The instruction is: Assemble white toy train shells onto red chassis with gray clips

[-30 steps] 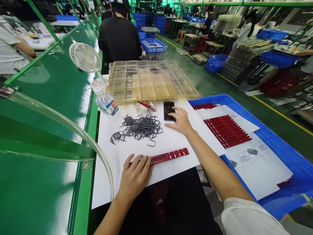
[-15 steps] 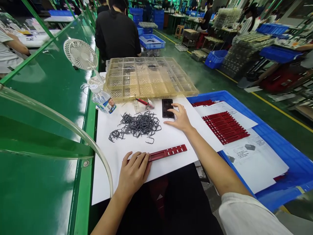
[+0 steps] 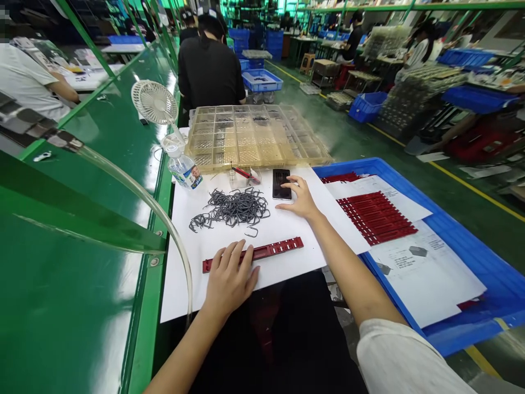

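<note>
My left hand [image 3: 229, 279] lies across a red slotted plastic strip [image 3: 266, 252], fingers over it and thumb at its near edge, with the strip's left end showing beyond the hand. My right hand [image 3: 300, 198] rests flat on the white sheet [image 3: 184, 273], fingers spread, its fingertips at the lower right edge of a black smartphone [image 3: 281, 184]. Between my hands lies a tangled pile of dark metal wire clips [image 3: 235, 209], with one loose clip just below it. Neither hand touches the pile.
A clear compartment tray [image 3: 254, 137] stands behind the sheet, with a water bottle [image 3: 183, 171] and a small clear cup [image 3: 241, 178] by it. A blue crate [image 3: 463, 262] at right holds papers and red strips [image 3: 376, 218]. A green bench [image 3: 82, 273] runs along the left.
The whole view has shifted slightly. The red strip sits further left relative to the clips, its left end now showing past my left hand. My right hand stays by the phone.
</note>
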The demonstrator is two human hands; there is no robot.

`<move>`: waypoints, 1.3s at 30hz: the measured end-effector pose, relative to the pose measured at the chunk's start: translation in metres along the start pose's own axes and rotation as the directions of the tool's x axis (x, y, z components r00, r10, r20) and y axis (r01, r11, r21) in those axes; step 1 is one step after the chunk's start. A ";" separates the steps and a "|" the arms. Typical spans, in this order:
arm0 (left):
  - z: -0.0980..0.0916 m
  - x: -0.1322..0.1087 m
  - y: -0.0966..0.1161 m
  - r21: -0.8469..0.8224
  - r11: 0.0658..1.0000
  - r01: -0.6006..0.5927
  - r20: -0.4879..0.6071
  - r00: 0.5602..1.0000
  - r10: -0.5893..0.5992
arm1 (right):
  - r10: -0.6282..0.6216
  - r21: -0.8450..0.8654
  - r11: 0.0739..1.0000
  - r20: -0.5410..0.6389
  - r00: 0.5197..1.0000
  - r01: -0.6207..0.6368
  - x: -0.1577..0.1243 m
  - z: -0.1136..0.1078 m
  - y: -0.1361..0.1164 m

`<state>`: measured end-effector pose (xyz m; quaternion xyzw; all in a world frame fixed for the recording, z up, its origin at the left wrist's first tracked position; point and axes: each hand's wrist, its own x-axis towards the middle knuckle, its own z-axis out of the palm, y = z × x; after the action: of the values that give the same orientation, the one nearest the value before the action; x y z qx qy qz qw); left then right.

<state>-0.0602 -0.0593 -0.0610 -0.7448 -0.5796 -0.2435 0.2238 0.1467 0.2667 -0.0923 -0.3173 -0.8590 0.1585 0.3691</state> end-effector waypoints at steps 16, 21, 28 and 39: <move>0.019 -0.012 0.034 -0.093 0.990 0.102 0.072 0.993 -0.095 | 0.129 0.068 0.990 -0.111 0.985 -0.122 -0.003 0.003 0.008; 0.020 -0.014 0.032 -0.113 0.993 -0.014 -0.022 1.000 0.012 | 0.275 0.178 0.957 -0.299 0.914 -0.230 0.000 0.007 0.018; 0.021 -0.015 0.027 -0.139 0.978 -0.158 0.009 0.987 0.161 | 0.354 0.273 0.927 -0.413 0.839 -0.257 0.000 0.013 0.035; 0.021 -0.017 0.028 -0.157 0.986 -0.051 0.055 0.997 0.060 | 0.333 0.245 0.937 -0.400 0.854 -0.250 -0.002 0.013 0.040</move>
<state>-0.0346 -0.0653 -0.0895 -0.7827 -0.5442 -0.2593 0.1545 0.1551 0.2950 -0.1226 -0.4359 -0.6778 0.2166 0.5511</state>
